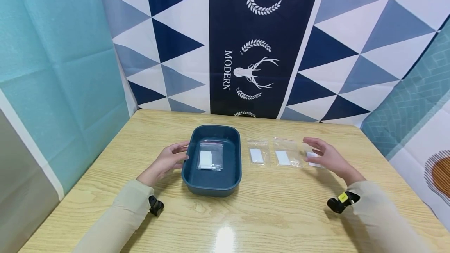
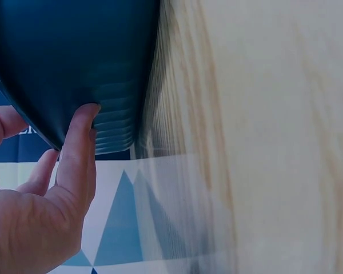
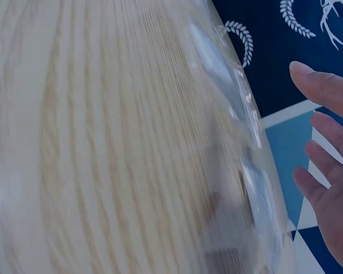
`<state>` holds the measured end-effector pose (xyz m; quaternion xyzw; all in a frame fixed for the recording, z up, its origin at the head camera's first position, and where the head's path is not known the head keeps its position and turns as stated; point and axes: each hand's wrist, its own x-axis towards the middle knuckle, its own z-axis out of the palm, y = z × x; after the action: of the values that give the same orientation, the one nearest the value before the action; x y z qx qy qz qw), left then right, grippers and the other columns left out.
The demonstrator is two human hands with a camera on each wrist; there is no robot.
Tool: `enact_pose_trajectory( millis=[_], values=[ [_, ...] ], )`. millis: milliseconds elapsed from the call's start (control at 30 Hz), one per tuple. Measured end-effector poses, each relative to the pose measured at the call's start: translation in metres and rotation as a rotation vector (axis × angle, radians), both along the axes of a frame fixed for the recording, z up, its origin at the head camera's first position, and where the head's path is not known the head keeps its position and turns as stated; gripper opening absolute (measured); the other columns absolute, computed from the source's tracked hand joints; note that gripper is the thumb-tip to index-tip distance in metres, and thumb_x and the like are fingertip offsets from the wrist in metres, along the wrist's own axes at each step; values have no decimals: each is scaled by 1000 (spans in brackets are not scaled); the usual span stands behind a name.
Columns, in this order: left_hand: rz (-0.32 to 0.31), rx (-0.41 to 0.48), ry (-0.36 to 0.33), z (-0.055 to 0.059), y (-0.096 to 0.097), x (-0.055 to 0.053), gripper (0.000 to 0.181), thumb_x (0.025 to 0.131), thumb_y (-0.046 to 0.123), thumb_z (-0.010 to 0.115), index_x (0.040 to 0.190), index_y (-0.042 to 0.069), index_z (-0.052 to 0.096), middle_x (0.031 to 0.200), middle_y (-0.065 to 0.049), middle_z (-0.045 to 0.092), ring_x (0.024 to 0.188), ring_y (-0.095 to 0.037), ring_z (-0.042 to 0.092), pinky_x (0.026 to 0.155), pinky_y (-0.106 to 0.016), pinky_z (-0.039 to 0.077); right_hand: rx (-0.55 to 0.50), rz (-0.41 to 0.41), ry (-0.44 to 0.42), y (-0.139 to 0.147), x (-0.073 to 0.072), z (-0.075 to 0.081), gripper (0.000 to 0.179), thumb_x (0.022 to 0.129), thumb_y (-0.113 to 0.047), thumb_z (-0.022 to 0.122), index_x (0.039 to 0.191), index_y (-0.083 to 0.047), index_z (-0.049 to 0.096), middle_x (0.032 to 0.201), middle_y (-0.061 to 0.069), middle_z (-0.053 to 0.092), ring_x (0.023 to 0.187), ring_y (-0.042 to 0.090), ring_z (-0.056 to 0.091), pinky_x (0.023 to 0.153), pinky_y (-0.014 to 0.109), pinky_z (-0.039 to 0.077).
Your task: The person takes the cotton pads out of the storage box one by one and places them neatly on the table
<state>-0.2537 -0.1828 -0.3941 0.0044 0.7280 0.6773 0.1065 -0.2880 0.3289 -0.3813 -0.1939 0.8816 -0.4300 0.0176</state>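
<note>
A dark blue rectangular bin [image 1: 212, 184] stands on the table, with clear zip bags [image 1: 218, 155] holding white cards inside it. My left hand [image 1: 171, 158] is at its left wall, fingers extended; in the left wrist view, a fingertip of the left hand [image 2: 43, 211] rests against the bin's side [image 2: 74, 63]. To the right lie a small zip bag [image 1: 266, 156] with a white card, a second zip bag [image 1: 294, 152], and a third bag's white card [image 1: 312, 158], partly hidden. Above that third bag hovers my right hand [image 1: 330, 159], fingers spread and holding nothing.
The wooden table [image 1: 274, 210] runs back to a patterned cloth backdrop [image 1: 242, 100]. A teal cloth [image 1: 81, 73] hangs on the left. Black cameras sit on both wrists.
</note>
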Motion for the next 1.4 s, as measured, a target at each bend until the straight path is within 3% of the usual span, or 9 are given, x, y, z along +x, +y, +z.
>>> enact_pose_trajectory(
  millis=[533,967,1400],
  values=[
    [-1,16,-1,-1,-1,1,53,88,-1,54,139,4,41,137,-22,41,113,-35,52,83,-41,51,-112,63,-4,-34,-7,-6,64,82,0,68,137,5,35,139,27,37,125,43,34,102,42,32],
    [-2,11,-2,-1,-1,0,53,88,0,54,139,5,41,136,-22,42,115,-36,51,83,-41,51,-214,77,-48,-57,-15,-10,66,83,-7,69,137,6,34,139,26,37,128,44,30,104,50,26],
    [-8,22,5,0,-1,1,53,88,-1,54,139,4,41,136,-22,42,114,-36,51,82,-40,52,-290,118,-46,-84,-25,-13,59,84,6,63,136,7,36,138,31,34,127,46,30,105,50,27]
  ],
)
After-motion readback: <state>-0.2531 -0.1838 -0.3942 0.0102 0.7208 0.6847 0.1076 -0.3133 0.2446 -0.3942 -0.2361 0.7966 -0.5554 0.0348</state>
